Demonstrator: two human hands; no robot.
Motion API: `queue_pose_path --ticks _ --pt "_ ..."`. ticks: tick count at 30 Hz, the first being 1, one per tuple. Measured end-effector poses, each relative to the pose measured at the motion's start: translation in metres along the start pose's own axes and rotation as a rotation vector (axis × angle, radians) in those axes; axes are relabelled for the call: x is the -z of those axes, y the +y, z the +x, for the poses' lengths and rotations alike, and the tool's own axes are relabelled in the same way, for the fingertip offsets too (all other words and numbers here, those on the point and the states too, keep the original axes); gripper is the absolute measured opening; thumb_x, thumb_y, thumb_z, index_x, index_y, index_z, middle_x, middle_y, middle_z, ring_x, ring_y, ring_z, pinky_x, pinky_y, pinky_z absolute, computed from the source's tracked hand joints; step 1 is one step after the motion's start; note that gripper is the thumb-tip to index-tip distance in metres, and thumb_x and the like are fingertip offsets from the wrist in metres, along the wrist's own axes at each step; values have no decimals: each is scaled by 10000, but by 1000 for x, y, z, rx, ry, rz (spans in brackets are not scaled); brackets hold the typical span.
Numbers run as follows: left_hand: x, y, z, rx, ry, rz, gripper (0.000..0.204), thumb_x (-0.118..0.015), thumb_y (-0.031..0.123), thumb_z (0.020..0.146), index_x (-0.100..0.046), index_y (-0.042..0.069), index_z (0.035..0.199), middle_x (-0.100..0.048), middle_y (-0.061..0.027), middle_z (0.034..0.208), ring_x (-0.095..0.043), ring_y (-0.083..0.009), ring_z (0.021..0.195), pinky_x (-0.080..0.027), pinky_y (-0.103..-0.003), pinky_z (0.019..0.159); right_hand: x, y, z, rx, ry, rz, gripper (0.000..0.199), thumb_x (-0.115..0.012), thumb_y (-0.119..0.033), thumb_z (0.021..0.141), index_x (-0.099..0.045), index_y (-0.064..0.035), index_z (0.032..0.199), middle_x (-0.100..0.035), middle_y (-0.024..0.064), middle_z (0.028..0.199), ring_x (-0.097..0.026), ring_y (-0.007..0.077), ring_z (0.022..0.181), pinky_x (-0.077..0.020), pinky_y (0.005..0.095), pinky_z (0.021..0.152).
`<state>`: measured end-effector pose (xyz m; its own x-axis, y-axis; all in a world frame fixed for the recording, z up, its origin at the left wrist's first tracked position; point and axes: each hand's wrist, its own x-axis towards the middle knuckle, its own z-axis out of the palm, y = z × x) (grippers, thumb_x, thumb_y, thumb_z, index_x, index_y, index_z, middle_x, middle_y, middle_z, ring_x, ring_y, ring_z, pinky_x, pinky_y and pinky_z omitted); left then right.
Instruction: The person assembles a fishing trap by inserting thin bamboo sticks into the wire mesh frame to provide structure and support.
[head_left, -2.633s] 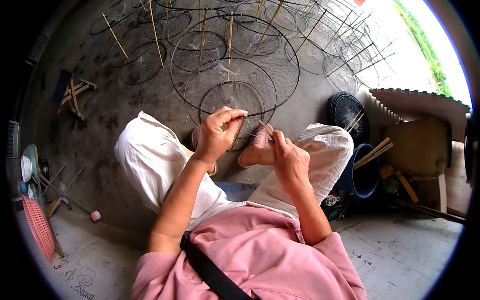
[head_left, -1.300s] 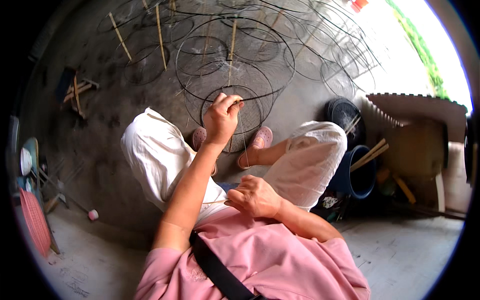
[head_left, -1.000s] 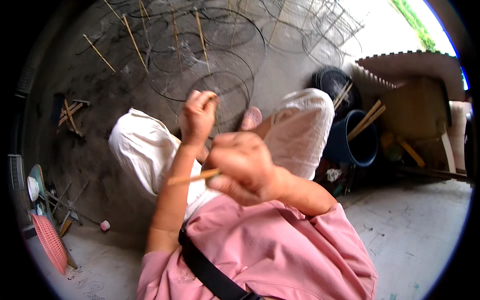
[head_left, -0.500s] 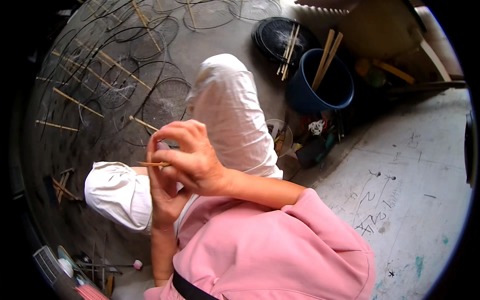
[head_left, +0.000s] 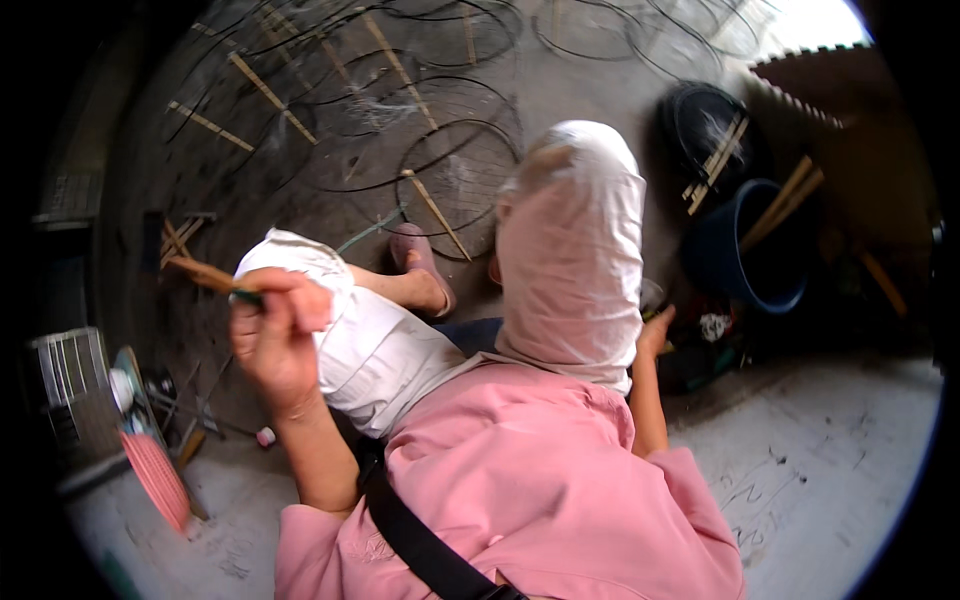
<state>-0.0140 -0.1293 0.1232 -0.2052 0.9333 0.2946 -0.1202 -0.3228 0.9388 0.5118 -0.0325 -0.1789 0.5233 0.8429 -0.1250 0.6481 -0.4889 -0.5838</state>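
Note:
My left hand (head_left: 280, 335) is raised over my left knee, its fingers closed round a slender brown wooden-looking piece (head_left: 205, 275). A dark green part of it shows at the fingers; the exact kind is unclear. Down beside my right knee is my right hand (head_left: 653, 332), near a small clear bowl (head_left: 652, 293) partly behind the knee. Its fingers are small and partly hidden, so a hold on anything cannot be made out.
Thin dark hoops with netting and flat wooden sticks (head_left: 436, 215) lie across the floor ahead. At right stand a blue bucket (head_left: 735, 235) with wooden slats and a stack of black round hoops (head_left: 690, 125). A pink basket-like thing (head_left: 155, 480) is at lower left.
My hands, together before my lap earlier, are now apart. The left has gone left with the brown piece; the right has dropped beside my right knee. The view has shifted left.

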Motion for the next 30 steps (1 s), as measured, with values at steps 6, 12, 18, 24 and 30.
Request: queue_pose_path --ticks 6,12,18,24,30 --pt "25 14 -3 -73 111 -4 268 -580 256 1275 -695 14 1286 -535 -12 800 -517 -166 741 -457 -371 735 49 -158 -56 364 -288 563 578 -842 -146 1011 -690 -69 1564 -772 240 1266 -756 447 1132 -588 541 1008" --pt "20 18 -21 -126 120 -14 330 -649 285 1256 -745 -31 1262 -673 -57 881 -649 -168 832 -545 -369 812 74 -302 -170 1124 -1120 30 586 -828 -148 1009 -692 -76 1574 -796 263 1196 -789 464 1078 -610 560 964" --pt "44 26 -41 116 -84 111 346 -641 261 1258 -800 -45 1233 -634 -12 894 -601 -96 801 -484 -266 800 -23 -349 -183 871 -1092 367 553 -775 -93 1081 -665 -77 1623 -812 145 1160 -784 271 914 -618 449 839" --pt "148 0 -40 -120 708 305 313 -559 215 1292 -739 -37 1239 -555 38 830 -462 -68 734 -415 -275 716 36 -333 -145 534 -729 786 534 -778 -37 1076 -660 -63 1596 -789 92 1203 -736 202 957 -602 395 874" --pt "71 -70 -36 306 346 -146 511 -492 406 1307 -770 -18 1241 -814 -108 1070 -799 -223 1060 -617 -380 1018 35 -280 -151 486 -432 768 532 -804 0 1033 -666 -52 1545 -776 120 1267 -732 250 1076 -593 414 965"
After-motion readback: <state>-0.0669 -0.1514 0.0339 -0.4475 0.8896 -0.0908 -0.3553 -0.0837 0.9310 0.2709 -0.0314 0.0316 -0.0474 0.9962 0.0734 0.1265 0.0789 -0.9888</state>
